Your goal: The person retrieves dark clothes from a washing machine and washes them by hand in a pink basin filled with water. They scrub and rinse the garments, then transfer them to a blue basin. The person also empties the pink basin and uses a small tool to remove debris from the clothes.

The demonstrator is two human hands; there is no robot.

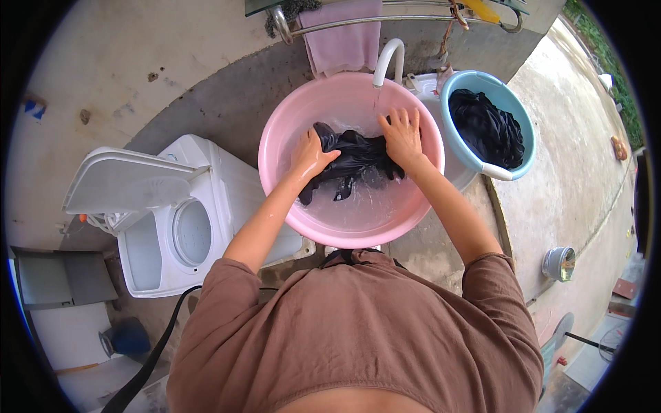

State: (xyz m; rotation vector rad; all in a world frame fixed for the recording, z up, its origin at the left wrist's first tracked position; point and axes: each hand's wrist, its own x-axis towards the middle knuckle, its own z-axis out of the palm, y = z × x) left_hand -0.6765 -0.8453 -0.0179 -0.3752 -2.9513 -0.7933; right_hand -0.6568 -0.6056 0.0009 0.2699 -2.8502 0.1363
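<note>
A wet black garment lies bunched in cloudy water inside a wide pink plastic basin. My left hand grips its left end, thumb pointing inward over the cloth. At the other end, my right hand has hold of the fabric near the basin's right wall, with fingers spread and some black cloth showing around them. Loose ends of the garment trail in the water below the hands. Above the basin's far side curves a white faucet, and a thin stream of water falls from it.
Right of the basin, a light-blue tub holds dark wet clothes. A white twin-tub washing machine stands at left, lid raised. A pink towel hangs from a metal rail behind. A tin can sits on the concrete.
</note>
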